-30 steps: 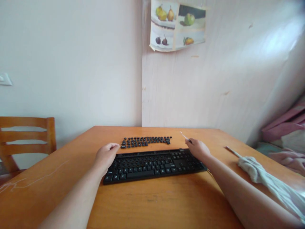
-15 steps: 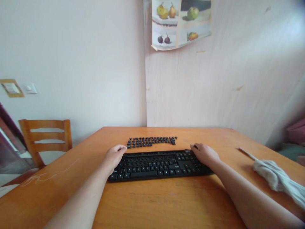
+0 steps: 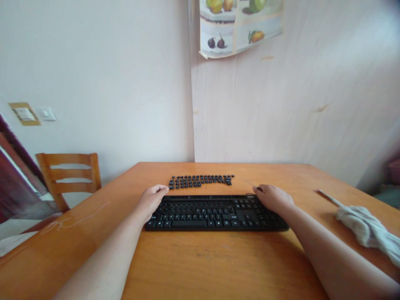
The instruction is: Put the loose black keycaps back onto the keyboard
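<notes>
A black keyboard (image 3: 190, 223) lies on the wooden table in front of me. Some of its upper rows look bare of keycaps. Just behind it, loose black keycaps (image 3: 200, 180) are set out in rows. My left hand (image 3: 152, 201) is closed in a pinch over the keyboard's far left corner, its fingertips beside the leftmost keycap of the nearest row. Whether anything is between them, I cannot make out. My right hand (image 3: 275, 198) rests at the keyboard's far right corner, its fingers shut on a thin tool with a dark handle (image 3: 259, 189), which points left.
To the right, a pale crumpled cloth (image 3: 359, 225) lies with a thin stick (image 3: 328, 197) poking out. A wooden chair (image 3: 73, 173) stands beyond the table's (image 3: 200, 266) left edge. Behind is a wall with a fruit poster (image 3: 218, 25).
The keyboard has turned slightly, so its front edge now lies level, with both hands staying at its corners. My view has tipped down a little.
</notes>
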Available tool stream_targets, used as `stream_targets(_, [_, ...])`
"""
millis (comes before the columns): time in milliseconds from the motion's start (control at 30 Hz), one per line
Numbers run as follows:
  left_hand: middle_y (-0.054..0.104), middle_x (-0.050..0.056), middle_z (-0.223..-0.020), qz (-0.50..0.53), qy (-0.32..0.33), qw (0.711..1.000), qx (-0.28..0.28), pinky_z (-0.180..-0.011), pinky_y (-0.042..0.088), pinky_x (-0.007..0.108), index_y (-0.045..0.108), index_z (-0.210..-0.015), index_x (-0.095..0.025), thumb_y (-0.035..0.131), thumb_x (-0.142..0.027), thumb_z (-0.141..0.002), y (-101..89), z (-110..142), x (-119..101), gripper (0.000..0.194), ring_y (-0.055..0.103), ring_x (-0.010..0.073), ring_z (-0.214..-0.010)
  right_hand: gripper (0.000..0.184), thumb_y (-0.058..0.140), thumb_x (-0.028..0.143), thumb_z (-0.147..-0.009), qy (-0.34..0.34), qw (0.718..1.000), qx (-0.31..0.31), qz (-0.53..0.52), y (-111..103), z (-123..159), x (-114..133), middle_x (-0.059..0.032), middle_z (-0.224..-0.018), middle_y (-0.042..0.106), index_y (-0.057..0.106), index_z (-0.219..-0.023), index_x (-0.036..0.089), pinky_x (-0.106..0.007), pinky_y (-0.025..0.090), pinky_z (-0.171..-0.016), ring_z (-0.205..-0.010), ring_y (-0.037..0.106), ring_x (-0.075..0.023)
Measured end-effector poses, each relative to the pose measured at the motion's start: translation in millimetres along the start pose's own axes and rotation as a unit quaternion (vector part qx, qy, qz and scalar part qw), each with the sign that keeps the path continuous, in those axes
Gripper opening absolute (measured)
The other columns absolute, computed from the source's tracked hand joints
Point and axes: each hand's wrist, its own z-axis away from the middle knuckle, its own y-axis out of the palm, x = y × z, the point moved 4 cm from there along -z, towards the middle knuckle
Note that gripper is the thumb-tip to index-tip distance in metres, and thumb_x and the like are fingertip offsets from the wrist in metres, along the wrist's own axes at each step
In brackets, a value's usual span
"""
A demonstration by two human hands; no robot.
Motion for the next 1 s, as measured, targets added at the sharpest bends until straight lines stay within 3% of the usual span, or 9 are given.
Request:
stream_targets(133, [0.072,0.005,-0.086,0.000,-0.004,1.000,0.002,-0.086,0.041,0.032,0.070,-0.086,-0.017,0.062,-0.053,-0.069,0.3,0.5,-0.8,0.041,0.061,0.0246,-0.090,0.055,0.029,0.055,-0.091,0.003,1.000,-0.022,-0.003,-2.1,1.9,-0.5,-0.0179,-0.109,0.068,0.070,-0.098,0.019,-0.043,0.046,-0.076,-0.097,0.064,-0.0335])
stream_targets(433, [0.072,0.005,-0.084,-0.041,0.014,0.999,0.002,-0.082,0.042,0.032,0.070,-0.085,-0.017,0.060,-0.053,-0.070,1.4,5.6,-11.8,0.039,0.063,0.0245,-0.087,0.070,0.014,0.059,-0.094,0.028,0.985,-0.166,-0.030,-23.7,10.2,0.8,-0.0194,-0.105,0.065,0.071,-0.099,0.018,-0.040,0.044,-0.075,-0.092,0.064,-0.0321])
stream_targets(667, [0.072,0.005,-0.087,-0.081,0.048,0.995,-0.022,-0.080,0.042,0.031,0.069,-0.085,-0.019,0.058,-0.050,-0.074,-1.6,7.6,-17.2,0.035,0.063,0.0236,-0.087,0.068,0.014,0.058,-0.095,0.006,0.978,-0.187,-0.094,-30.5,16.5,11.7,-0.0148,-0.101,0.068,0.069,-0.099,0.020,-0.033,0.042,-0.074,-0.093,0.064,-0.0274])
stream_targets(833, [0.072,0.006,-0.094,-0.023,0.062,0.995,-0.077,-0.088,0.043,0.032,0.070,-0.089,-0.017,0.059,-0.051,-0.074,-6.0,8.9,-30.4,0.038,0.063,0.0236,-0.094,0.065,0.016,0.059,-0.095,-0.005,0.979,-0.147,-0.139,-25.4,17.5,21.3,-0.0123,-0.087,0.071,0.068,-0.100,0.021,-0.031,0.040,-0.068,-0.090,0.065,-0.0269])
stream_targets(1000, [0.072,0.006,-0.092,0.033,0.070,0.989,-0.127,-0.088,0.044,0.031,0.069,-0.090,-0.015,0.060,-0.049,-0.073,-13.3,11.4,-56.0,0.038,0.062,0.0223,-0.094,0.051,0.024,0.055,-0.095,-0.059,0.973,-0.157,-0.161,-18.2,15.4,23.6,-0.0097,-0.079,0.070,0.063,-0.096,0.021,-0.028,0.037,-0.062,-0.079,0.065,-0.0237])
